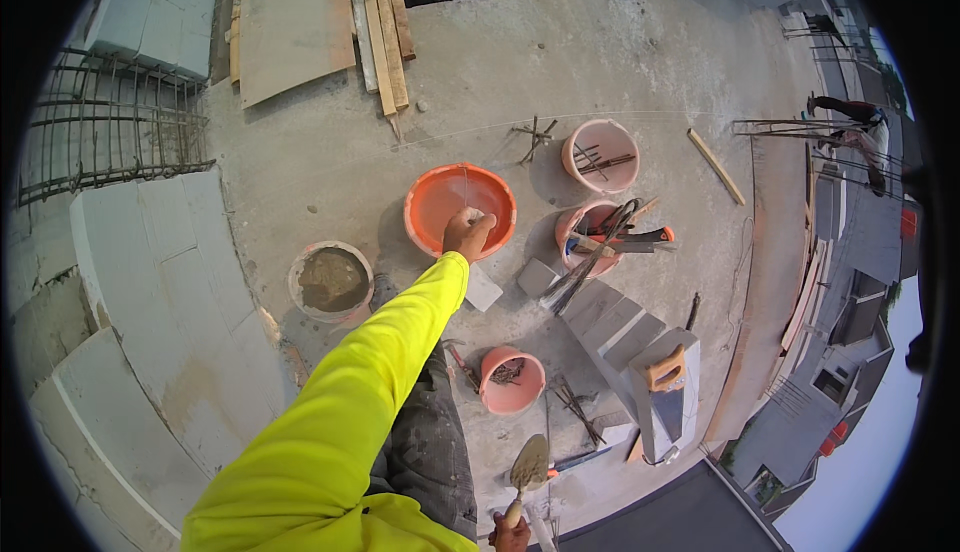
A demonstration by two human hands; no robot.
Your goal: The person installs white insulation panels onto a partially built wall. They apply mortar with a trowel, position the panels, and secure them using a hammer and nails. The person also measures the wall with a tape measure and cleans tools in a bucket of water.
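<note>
At the bottom edge, the fingers of your right hand [509,535] are wrapped around the handle of a trowel [529,464], whose mortar-smeared blade points away from you. Just ahead of those fingers sits a small pink bucket [521,406] with dark bits inside; to their right and ahead, a wooden-handled handsaw [665,368] lies by pale grey blocks [607,320].

Your left arm, in a yellow sleeve [360,377], stretches forward. The fingers of your left hand [465,235] are curled in over the near side of an orange basin [428,209]; you cannot tell whether they hold anything. Left of them and nearer you stands a round tub [296,282] of grey wet mix [334,280]. To their right is a pink bucket [602,268] crammed with tools; beyond it, a paler bucket [605,135] holds metal rods. Farther ahead lie timber planks [388,37] on the concrete floor [540,42].
</note>
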